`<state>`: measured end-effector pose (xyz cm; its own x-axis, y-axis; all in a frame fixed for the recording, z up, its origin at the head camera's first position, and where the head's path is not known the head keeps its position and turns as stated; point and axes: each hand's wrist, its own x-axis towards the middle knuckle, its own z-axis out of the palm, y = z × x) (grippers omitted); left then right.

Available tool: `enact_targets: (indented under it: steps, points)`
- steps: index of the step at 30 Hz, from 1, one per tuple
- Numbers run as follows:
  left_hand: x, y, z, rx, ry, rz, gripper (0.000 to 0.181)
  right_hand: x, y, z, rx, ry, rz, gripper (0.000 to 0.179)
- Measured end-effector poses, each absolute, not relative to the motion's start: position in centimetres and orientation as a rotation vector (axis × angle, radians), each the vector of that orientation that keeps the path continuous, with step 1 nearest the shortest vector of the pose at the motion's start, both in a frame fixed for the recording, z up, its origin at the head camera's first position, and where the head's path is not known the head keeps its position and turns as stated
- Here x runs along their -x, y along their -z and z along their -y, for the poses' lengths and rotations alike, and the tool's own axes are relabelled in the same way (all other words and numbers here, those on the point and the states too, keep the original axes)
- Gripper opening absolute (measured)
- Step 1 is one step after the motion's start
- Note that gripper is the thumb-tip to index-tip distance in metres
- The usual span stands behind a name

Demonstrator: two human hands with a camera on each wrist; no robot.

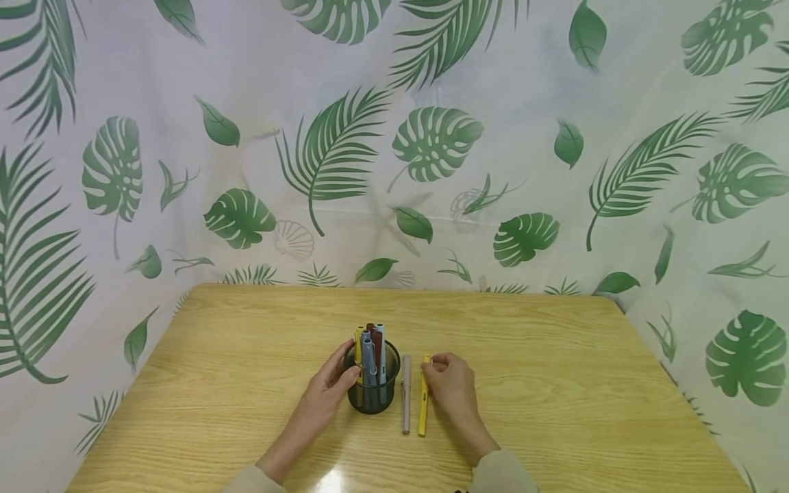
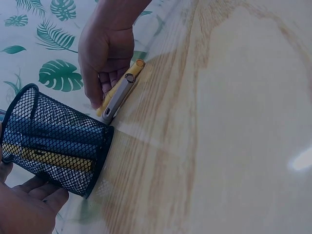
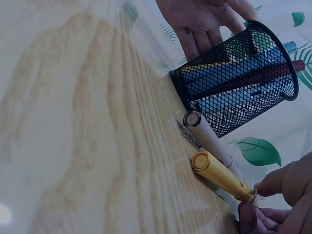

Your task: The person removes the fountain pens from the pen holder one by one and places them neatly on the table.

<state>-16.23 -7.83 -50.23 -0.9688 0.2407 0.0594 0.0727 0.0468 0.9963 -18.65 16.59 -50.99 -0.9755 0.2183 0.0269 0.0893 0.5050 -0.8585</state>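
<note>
A black mesh pen holder (image 1: 376, 400) stands upright on the table, with several pens (image 1: 368, 352) in yellow, blue, dark red and light blue inside. My left hand (image 1: 322, 392) curls round its left side, the thumb near the front rim. Right of the holder, a grey pen (image 1: 406, 404) lies on the table, untouched. Beside it is a yellow pen (image 1: 422, 411), also lying on the wood. My right hand (image 1: 455, 390) pinches the far end of this yellow pen, near its clip, as the right wrist view shows between thumb and fingers (image 3: 275, 183).
The wood-grain table (image 1: 555, 383) has rounded far corners. A white cloth (image 1: 345, 239) printed with green leaves hangs behind it and along both sides. Light glares off the table's near edge.
</note>
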Motion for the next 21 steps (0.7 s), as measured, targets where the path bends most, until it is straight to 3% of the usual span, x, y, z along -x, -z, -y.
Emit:
enact_targets:
  steps: [21]
  points:
    - [16.24, 50.15, 7.72, -0.304, -2.093, -2.162, 0.059, 18.28, 50.72, -16.44, 0.238, -1.423, 2.599, 0.026]
